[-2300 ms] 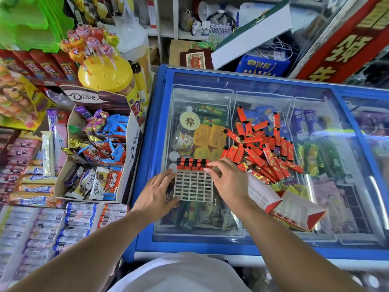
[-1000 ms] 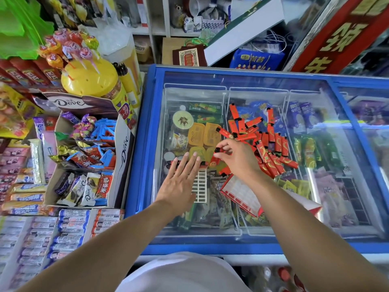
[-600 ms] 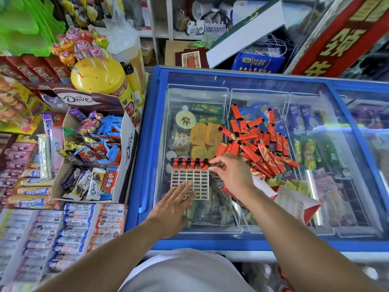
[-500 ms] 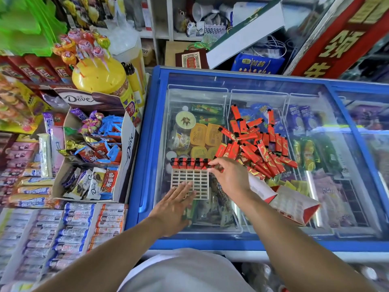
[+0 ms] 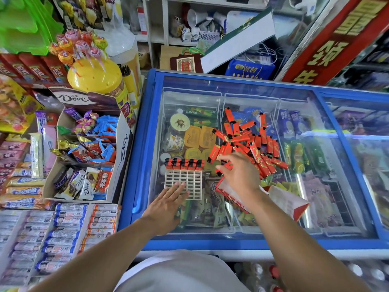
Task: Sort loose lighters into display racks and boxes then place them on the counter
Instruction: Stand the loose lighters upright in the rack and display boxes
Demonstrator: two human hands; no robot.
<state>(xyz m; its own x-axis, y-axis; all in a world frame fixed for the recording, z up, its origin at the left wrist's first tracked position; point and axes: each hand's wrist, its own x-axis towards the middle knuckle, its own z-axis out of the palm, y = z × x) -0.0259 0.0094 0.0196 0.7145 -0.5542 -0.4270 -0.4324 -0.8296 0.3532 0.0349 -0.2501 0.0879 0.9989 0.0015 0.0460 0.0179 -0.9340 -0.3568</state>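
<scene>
A blue-framed glass freezer lid (image 5: 242,81) carries the white rack (image 5: 186,181) and loose lighters (image 5: 250,142). The left hand (image 5: 166,202) lies flat on the rack, grip apart; the right hand (image 5: 240,173) pinches one lighter (image 5: 224,166).

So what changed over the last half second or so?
The right hand left the rack's top row and reached right to the loose lighters, fingers closing around one. The left hand stays flat on the rack's near edge; the row of five stays.

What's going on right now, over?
Left hand flat on white rack, five lighters slotted in top row. Right hand reaching into loose lighter pile, grip unclear. Red box lies beside, nothing blocking.
</scene>
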